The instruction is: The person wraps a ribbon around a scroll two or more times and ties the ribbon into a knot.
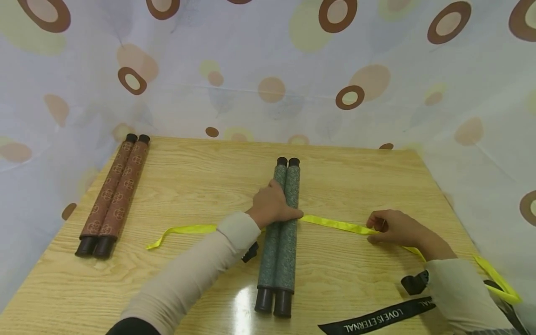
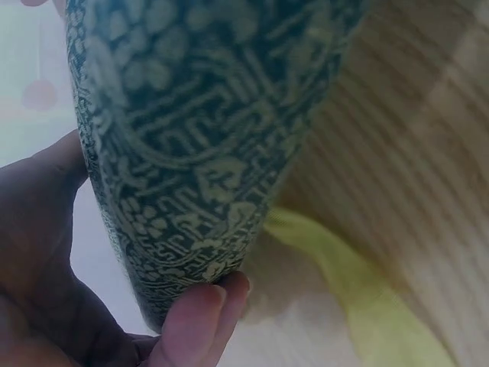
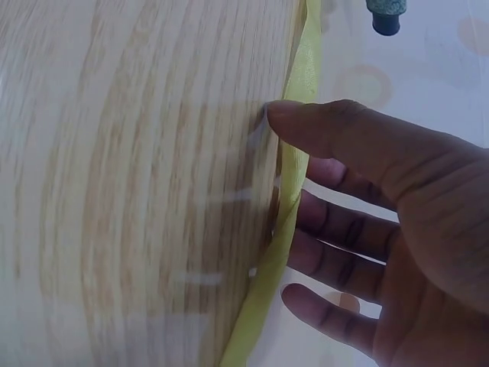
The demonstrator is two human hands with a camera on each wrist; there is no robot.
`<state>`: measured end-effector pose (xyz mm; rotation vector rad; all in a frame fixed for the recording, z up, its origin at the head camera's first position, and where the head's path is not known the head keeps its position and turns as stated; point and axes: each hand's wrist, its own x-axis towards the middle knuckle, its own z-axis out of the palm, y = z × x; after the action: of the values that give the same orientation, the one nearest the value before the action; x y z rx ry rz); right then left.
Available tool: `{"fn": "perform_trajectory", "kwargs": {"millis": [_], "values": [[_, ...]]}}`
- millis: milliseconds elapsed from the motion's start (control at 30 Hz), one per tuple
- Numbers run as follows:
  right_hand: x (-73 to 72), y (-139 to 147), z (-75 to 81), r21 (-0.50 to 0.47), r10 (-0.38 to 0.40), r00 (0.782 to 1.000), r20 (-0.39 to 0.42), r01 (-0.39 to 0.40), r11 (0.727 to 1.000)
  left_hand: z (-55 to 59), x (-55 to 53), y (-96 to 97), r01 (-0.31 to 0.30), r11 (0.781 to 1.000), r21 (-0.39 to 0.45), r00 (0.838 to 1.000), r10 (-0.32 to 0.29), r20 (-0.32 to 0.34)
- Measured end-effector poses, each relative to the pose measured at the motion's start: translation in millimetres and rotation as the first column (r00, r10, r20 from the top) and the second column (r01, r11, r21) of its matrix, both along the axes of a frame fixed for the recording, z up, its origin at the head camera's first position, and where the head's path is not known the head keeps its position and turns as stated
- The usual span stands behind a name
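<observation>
Near the middle of the table lies a green patterned scroll (image 1: 286, 251), its two rolls side by side with dark end knobs. My left hand (image 1: 270, 202) grips it across its upper half, fingers on the far side and thumb at the right edge. The left wrist view shows the scroll's pale floral pattern (image 2: 191, 138) close up. A yellow ribbon (image 1: 335, 224) runs crosswise under the scroll, coming out on both sides. To the right, my right hand (image 1: 395, 228) pinches the ribbon between thumb and fingers, its tail running back past the forearm.
A brown scroll (image 1: 119, 195) with flower motifs, also two rolls, lies at the table's left edge. A black lettered ribbon (image 1: 377, 320) lies at the front right. A dotted cloth (image 1: 251, 107) hangs behind and beside the wooden table (image 1: 201, 177).
</observation>
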<state>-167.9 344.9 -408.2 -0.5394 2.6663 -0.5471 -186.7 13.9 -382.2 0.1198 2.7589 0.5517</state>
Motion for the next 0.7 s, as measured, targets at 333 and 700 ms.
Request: {"fn": "perform_trajectory", "kwargs": {"millis": [333,700], "values": [[0.5,-1,-6.3,-0.042,-0.027,0.999,0.018,0.027,0.999,-12.3,6.5,6.3,-0.038,0.998,-0.059,0.999,0.037,-0.024],[1.0,0,-8.1,-0.05,-0.046,0.999,0.014,0.047,0.998,-17.4,6.5,-5.7,-0.008,0.994,-0.111,1.0,0.005,-0.027]]}}
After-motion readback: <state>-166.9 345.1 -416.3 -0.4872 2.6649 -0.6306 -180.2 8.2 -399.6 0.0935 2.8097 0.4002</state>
